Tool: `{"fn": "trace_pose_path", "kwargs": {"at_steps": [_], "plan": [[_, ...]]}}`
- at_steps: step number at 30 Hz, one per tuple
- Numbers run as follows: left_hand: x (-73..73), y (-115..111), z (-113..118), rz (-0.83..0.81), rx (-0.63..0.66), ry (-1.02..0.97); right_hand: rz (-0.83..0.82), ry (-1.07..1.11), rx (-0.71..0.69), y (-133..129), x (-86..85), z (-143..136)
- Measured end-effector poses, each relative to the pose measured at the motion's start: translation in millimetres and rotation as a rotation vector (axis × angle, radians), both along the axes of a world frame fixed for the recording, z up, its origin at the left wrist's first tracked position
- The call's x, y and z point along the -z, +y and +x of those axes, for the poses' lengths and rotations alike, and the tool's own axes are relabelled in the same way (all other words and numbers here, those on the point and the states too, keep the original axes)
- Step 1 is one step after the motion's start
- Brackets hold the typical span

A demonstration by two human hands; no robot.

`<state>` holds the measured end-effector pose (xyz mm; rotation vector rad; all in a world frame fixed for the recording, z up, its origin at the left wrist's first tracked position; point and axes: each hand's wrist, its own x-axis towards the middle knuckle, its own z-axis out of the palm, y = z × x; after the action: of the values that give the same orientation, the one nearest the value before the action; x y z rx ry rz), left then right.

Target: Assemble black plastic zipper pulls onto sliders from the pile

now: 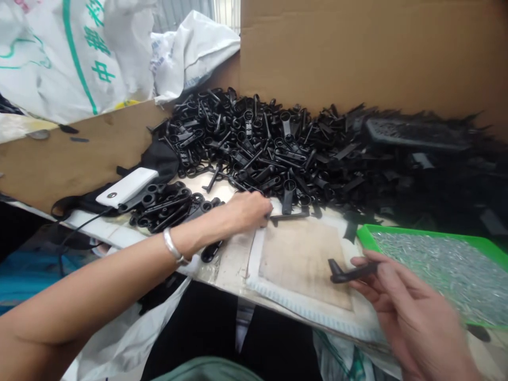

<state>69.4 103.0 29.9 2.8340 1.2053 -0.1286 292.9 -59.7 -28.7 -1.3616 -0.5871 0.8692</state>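
Observation:
My right hand [413, 307] pinches a small black plastic part [349, 272] between thumb and fingers, its bent end pointing left. It hovers over the right side of a worn tan board [301, 259]. My left hand [250, 210], a silver bangle on its wrist, is at the near edge of a large heap of black plastic parts [254, 143]. Its fingers are curled, and a long black plastic part [291, 216] sticks out to the right of them. The fingertips are partly hidden.
A green tray [367, 235] of small, shiny metal pieces stands at the right. At left are a smaller pile of black parts [170, 206] and a white power bank [127, 187] with a cable. Cardboard walls [373, 53] rise behind; white sacks [119, 47] hang at upper left.

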Motion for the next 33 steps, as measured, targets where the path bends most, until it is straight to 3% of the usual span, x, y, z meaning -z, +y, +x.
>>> {"fn": "trace_pose_path", "kwargs": {"at_steps": [3,8,13,17,22,26,28,31,33], "plan": [[13.4,-14.5,8.7,-0.04,0.035,0.015,-0.012,-0.042,-0.034,-1.8,2.9,-3.8],[28.6,-13.5,11.9,-0.004,0.069,-0.02,-0.046,-0.097,-0.08,-10.2,3.3,-3.4],[10.8,-22.1,3.9,0.043,0.05,-0.079,-0.086,-0.108,-0.09,-19.9,3.9,1.7],[-7.7,-27.7,20.6,0.083,0.031,-0.179,-0.069,-0.061,-0.119,-15.4,3.6,-3.0],[-9.6,-5.9,61.5,0.119,-0.014,-0.338,-0.042,-0.012,-0.131,-4.7,6.9,-11.3],[-10.9,-10.1,59.5,0.097,-0.061,-0.457,-0.066,-0.057,-0.117,-4.3,7.4,-7.2],[-8.9,-31.3,49.8,-0.056,-0.011,-0.508,-0.078,-0.133,-0.114,-2.6,4.1,-6.4],[3.8,-70.7,38.8,-0.679,0.064,-0.672,-0.092,-0.231,-0.155,4.5,-3.6,-14.7],[16.5,-90.1,35.9,-0.912,0.039,-0.775,-0.096,-0.253,-0.205,9.8,-8.1,-24.5]]}}
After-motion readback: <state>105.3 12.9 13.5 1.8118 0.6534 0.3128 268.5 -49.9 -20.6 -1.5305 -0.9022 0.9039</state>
